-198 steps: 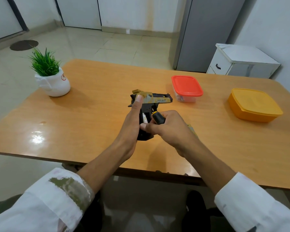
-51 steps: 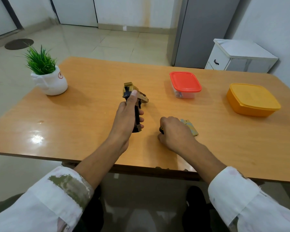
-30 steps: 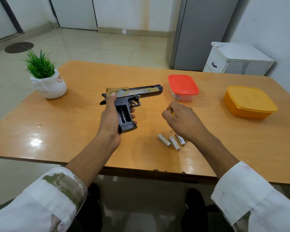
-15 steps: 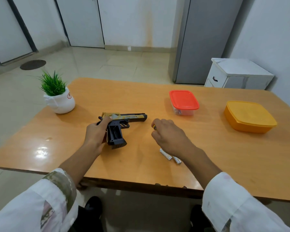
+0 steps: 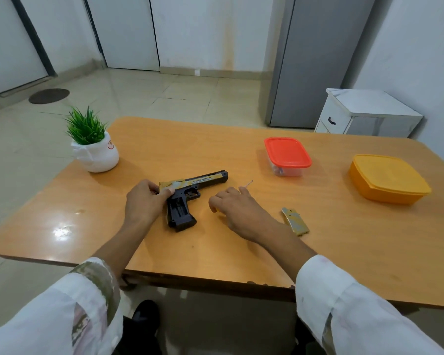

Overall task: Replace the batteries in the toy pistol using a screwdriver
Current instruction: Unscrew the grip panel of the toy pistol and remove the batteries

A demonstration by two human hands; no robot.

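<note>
The black and gold toy pistol (image 5: 192, 187) lies on its side on the wooden table (image 5: 241, 252), barrel pointing right. Its grip compartment (image 5: 178, 207) is uncovered and looks empty. My left hand (image 5: 142, 202) holds the pistol's rear end, thumb on the gold slide. My right hand (image 5: 237, 211) rests on the table just right of the grip, its fingers curled round the screwdriver, whose thin shaft (image 5: 249, 184) pokes out beyond them. The gold camouflage battery cover (image 5: 295, 221) lies to the right of my right wrist. No batteries show.
A potted plant (image 5: 95, 147) stands at the table's far left. A clear box with a red lid (image 5: 287, 155) and an orange lidded box (image 5: 387, 178) sit at the far right. A white cabinet (image 5: 364, 114) stands beyond the table.
The pistol has gone from held up to lying flat on the table under my left hand. The loose batteries near my right wrist are no longer visible. The view has tilted up.
</note>
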